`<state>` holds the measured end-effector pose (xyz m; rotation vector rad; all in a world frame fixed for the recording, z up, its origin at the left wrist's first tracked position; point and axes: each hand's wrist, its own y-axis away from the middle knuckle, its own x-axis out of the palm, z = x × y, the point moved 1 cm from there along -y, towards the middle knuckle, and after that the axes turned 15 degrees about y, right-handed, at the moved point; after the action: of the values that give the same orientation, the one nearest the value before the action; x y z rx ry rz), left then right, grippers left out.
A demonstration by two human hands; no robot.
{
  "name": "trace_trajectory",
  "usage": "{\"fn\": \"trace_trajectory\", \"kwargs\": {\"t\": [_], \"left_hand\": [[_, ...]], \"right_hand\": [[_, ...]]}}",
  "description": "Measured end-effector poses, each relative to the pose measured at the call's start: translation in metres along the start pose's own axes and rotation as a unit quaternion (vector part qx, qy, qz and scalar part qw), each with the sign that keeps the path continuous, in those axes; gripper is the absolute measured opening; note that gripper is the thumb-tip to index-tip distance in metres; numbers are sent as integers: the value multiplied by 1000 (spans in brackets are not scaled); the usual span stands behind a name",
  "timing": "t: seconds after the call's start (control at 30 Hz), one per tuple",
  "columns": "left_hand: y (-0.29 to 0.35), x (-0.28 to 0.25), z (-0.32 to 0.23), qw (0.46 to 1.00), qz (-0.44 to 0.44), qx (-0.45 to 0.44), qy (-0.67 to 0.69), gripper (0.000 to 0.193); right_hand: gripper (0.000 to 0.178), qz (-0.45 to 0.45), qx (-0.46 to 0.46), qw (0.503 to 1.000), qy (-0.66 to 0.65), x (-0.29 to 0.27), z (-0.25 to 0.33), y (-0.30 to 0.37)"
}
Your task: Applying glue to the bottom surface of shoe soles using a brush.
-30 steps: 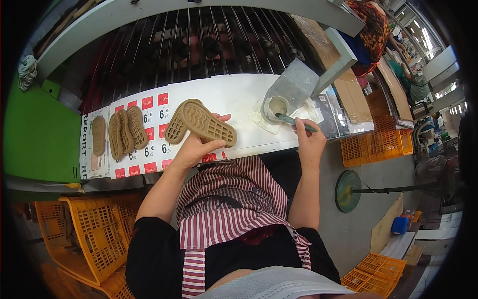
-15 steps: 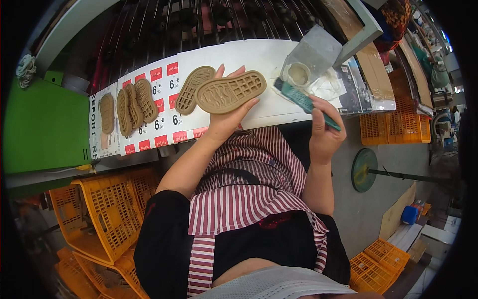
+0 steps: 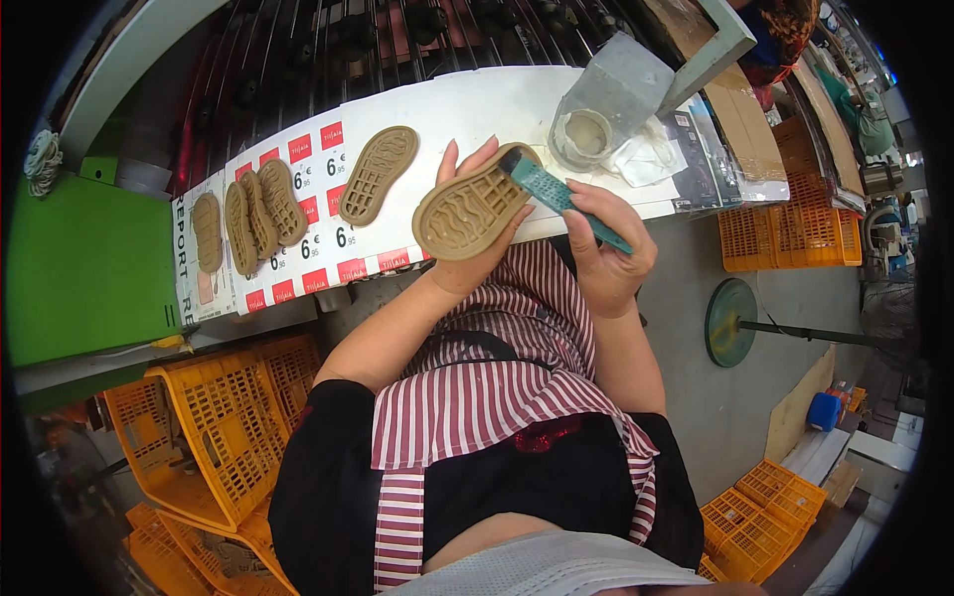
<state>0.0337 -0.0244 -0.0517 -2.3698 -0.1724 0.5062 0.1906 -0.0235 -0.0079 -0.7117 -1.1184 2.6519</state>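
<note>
Tilted above the table's front edge, a tan shoe sole (image 3: 465,214) is gripped from below by my left hand (image 3: 475,266); its ridged and gridded face is turned up. My right hand (image 3: 611,243) is closed round a green-handled brush (image 3: 556,191). The brush's dark bristles (image 3: 511,160) touch the far end of the sole. Another sole (image 3: 380,175) lies flat just left of my left hand. Farther left, several more soles (image 3: 266,211) lie side by side on the printed board. Behind the brush stands a cloudy plastic cup (image 3: 582,137) with pale liquid in it.
A grey translucent container (image 3: 624,74) and crumpled white sheet (image 3: 646,157) are beside the cup. Metal rods (image 3: 457,40) run behind the table. A green panel (image 3: 89,248) stands at left. Orange crates (image 3: 224,437) are below left, more crates (image 3: 765,517) below right. A round green base (image 3: 730,323) stands on the floor.
My right hand has brought the brush from near the cup leftward onto the sole. My left hand has moved slightly right and turned the sole to a steeper angle.
</note>
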Motion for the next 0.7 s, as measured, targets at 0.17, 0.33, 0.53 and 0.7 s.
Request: {"fn": "trace_trajectory", "kwargs": {"t": [0.17, 0.33, 0.53, 0.7], "left_hand": [[2, 7, 1, 999, -41, 5, 34, 43], [6, 17, 7, 985, -109, -31, 128, 35], [16, 22, 17, 907, -142, -136, 372, 86], [17, 21, 15, 895, -144, -160, 391, 80]], "right_hand": [[20, 25, -12, 999, -16, 8, 11, 6], [23, 50, -46, 998, -12, 16, 22, 9], [22, 95, -70, 993, -24, 23, 32, 12], [22, 142, -70, 986, -55, 22, 34, 12]]}}
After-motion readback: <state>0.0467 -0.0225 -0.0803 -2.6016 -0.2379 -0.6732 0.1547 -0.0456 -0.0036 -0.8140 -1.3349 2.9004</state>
